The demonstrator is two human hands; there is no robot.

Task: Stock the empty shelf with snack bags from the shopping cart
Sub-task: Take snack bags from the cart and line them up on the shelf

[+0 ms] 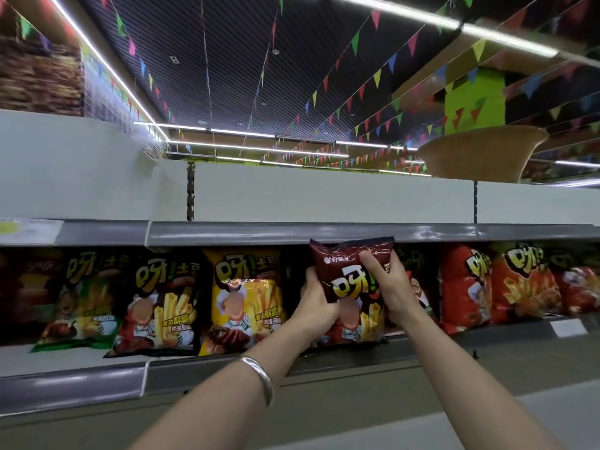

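Both of my hands hold a dark maroon snack bag (347, 267) upright at the front of a shelf (422, 344). My left hand (316, 303) grips its lower left edge. My right hand (388, 282) grips its right side, with the thumb on the bag's front. The bag's top reaches the rail of the top shelf (227, 233), which holds nothing in view. A silver bangle (259, 378) is on my left wrist. The shopping cart is out of view.
On the shelf, left of the held bag, stand a green bag (87, 300), a dark bag (162, 303) and a yellow bag (245, 297). Red bags (500, 284) stand to its right. Coloured bunting and strip lights hang overhead.
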